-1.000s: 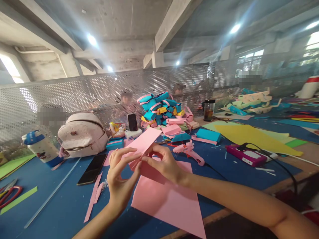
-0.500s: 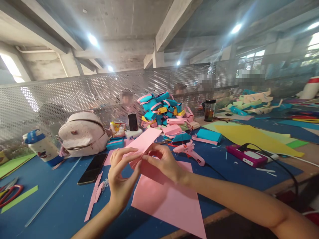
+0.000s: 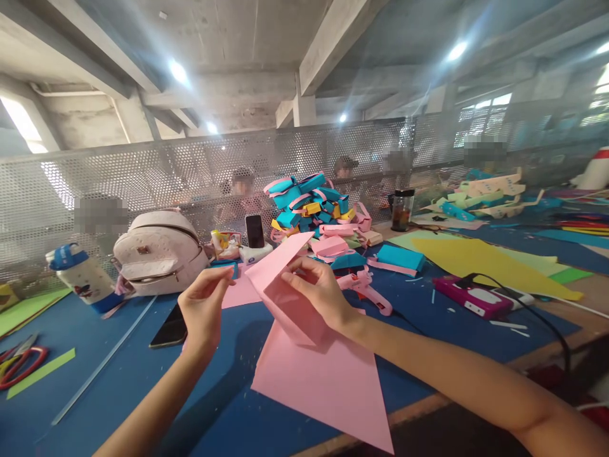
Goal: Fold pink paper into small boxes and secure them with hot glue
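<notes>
Two hands: both raised over the blue table (image 3: 118, 393) at the centre of the frame.
Right hand (image 3: 316, 292): pinches the folded pink paper (image 3: 285, 298) near its upper edge, thumb in front, fingers behind.
Left hand (image 3: 203, 308): now free of the paper, fingers loosely curled together, just left of the sheet and not touching it.
Change: half a second ago both hands pinched the paper at one spot; since then the left has let go and drawn off to the left, and the paper has swung up so its point tilts toward the upper right. The crease looks set and the piece is being turned in one hand.
Folded pink paper: held in the air, its lower edge over the large pink sheet (image 3: 328, 387) lying flat on the table at lower centre.
Containers: a white backpack (image 3: 159, 254) at middle left, seemingly zipped, contents hidden; a bottle with a blue cap (image 3: 83, 276) at far left; a dark-lidded jar (image 3: 401, 209) at upper right, holding something dark, hard to tell what.
Nearby: a pink glue gun (image 3: 368, 289) just right of the right hand; a black phone (image 3: 169, 330) below the left hand; a pile of blue and pink folded pieces (image 3: 314, 212) behind.
</notes>
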`<state>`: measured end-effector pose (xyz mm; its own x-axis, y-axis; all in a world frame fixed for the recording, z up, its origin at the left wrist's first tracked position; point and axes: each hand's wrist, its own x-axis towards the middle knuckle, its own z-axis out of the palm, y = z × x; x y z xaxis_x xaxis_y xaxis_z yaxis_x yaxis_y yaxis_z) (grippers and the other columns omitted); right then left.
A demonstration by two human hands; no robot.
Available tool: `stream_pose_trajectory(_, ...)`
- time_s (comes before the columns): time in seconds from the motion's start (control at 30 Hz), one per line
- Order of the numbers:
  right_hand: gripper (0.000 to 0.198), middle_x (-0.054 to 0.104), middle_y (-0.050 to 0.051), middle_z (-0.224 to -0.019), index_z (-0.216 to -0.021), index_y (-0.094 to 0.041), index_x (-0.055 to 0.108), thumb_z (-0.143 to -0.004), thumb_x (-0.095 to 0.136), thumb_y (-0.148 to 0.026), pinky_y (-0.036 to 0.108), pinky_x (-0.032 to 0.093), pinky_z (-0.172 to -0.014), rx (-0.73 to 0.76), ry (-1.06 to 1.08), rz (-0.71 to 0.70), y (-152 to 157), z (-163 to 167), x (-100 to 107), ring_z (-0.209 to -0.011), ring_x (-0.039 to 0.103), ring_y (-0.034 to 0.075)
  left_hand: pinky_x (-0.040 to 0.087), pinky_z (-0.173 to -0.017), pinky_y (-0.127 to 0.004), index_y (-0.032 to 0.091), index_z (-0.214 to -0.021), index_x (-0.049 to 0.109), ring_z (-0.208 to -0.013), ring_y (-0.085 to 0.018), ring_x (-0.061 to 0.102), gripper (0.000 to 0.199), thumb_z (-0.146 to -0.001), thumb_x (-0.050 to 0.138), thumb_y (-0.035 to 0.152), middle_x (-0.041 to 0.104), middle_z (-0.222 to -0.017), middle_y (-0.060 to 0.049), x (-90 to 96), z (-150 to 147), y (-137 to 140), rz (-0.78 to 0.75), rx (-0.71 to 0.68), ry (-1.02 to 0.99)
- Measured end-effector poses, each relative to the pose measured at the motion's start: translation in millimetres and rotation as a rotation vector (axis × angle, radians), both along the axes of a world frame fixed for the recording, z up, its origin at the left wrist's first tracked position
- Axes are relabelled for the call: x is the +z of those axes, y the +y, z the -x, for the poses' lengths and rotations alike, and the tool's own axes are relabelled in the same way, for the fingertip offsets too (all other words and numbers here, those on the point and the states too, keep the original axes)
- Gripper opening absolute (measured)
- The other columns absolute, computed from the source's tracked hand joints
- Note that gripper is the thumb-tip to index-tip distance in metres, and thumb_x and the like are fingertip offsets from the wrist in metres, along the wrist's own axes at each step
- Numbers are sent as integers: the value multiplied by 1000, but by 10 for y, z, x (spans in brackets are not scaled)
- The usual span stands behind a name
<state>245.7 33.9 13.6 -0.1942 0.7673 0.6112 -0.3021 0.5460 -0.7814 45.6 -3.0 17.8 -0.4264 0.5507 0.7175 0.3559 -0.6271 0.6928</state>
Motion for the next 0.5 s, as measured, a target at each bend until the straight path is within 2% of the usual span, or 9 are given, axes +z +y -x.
stream_pose_trajectory(0.1, 18, 67, 1, -79, -75, -21, 68, -79, 73, -37, 27, 46, -64, -50, 4, -32, 55, -23, 8, -73, 59, 15, 49, -64, -26, 18, -76, 76, -63, -13, 61, 8, -70, 77, 24, 69, -69, -1, -58, 118, 94, 66, -41, -70)
stream_pose_trajectory(0.27, 17, 66, 1, -78, -76, -21, 68, -79, 73, -37, 27, 47, -64, -93, -1, -54, 76, -73, 97, -72, 59, 15, 43, -50, -25, 16, -69, 72, -52, -12, 55, 16, -70, 78, 31, 68, -70, -3, -130, 119, 115, 188, -99, 2)
stream_pose_trajectory(0.5, 13, 68, 1, -81, -78, -21, 68, -80, 72, -34, 29, 49, -68, -70, -60, -142, 134, -110, 418, -75, 61, 15, 45, -51, -24, 18, -75, 73, -53, -12, 59, 18, -76, 71, 36, 71, -75, -4, -215, 124, 164, 315, -196, 197)
